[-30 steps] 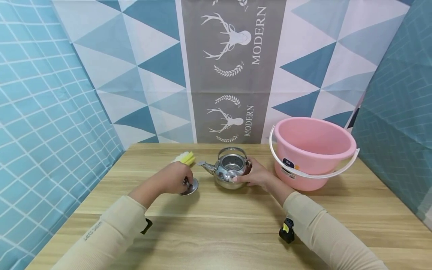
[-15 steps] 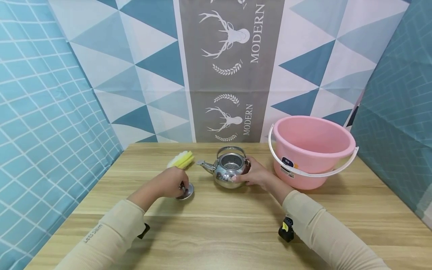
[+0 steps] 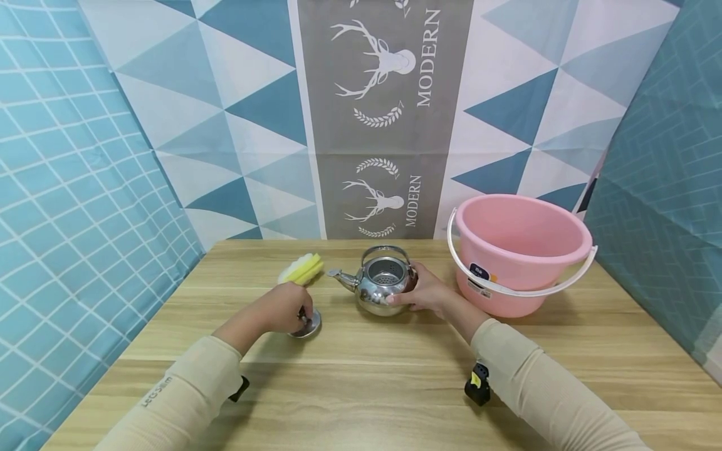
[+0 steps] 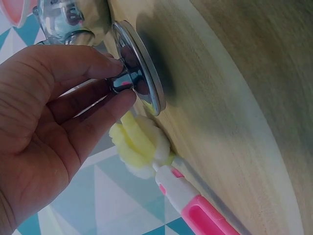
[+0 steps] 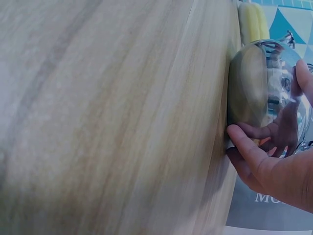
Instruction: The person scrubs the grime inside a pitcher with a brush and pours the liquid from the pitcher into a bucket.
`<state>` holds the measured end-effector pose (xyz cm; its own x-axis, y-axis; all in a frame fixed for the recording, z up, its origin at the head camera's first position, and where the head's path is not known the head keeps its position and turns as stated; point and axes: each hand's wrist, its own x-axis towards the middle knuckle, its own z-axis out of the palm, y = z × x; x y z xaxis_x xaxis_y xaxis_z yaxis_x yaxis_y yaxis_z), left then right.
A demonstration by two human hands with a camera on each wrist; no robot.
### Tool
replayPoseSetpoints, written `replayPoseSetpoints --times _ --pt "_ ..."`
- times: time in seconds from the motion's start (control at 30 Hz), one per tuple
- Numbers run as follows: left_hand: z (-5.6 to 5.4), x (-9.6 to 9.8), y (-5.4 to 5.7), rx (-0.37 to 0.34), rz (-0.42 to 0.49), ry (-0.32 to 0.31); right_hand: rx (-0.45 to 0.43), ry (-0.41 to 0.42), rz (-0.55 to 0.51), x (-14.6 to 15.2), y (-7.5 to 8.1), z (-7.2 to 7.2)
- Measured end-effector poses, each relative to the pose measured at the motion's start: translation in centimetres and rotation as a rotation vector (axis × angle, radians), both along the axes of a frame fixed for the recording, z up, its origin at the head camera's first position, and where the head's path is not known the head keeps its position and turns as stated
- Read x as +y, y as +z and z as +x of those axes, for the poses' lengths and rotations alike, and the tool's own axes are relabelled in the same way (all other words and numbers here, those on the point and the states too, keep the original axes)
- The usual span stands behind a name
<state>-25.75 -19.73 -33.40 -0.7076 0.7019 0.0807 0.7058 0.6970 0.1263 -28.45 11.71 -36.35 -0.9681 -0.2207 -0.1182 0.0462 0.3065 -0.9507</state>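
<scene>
Left grip (image 3: 290, 308), nearly closed, is pinching the lid (image 4: 147, 66) by its knob (image 4: 123, 81) | right grip (image 3: 425, 293), spread wide, is clasping the kettle (image 3: 375, 297) | brush (image 3: 301, 269), bucket (image 3: 524, 275) are resting on the desk (image 3: 366, 388)

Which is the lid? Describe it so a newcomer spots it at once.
In the head view, start at the pink bucket on the right and go left past the kettle. Next is the lid, its knob pinched in the left grip. It is a shiny, round disc, unlike the spouted kettle and the yellow-and-white brush head.
</scene>
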Motion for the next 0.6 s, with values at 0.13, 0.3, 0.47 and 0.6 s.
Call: replayPoseSetpoints --times 0.13,0.3,0.47,0.6 --pt "0.02 -0.02 -0.14 -0.016 0.0 0.007 -0.003 0.004 -0.003 -0.01 0.04 0.04" --pt "-0.01 -0.01 -0.45 -0.031 0.006 0.012 -0.004 0.004 -0.003 -0.03 0.06 0.04" --pt "-0.2 -0.11 -0.81 -0.038 -0.003 0.004 -0.002 0.001 -0.002 -0.05 0.08 0.08" --pt "-0.25 -0.18 -1.0 -0.04 -0.005 0.004 0.004 -0.001 -0.004 -0.02 -0.02 0.03"
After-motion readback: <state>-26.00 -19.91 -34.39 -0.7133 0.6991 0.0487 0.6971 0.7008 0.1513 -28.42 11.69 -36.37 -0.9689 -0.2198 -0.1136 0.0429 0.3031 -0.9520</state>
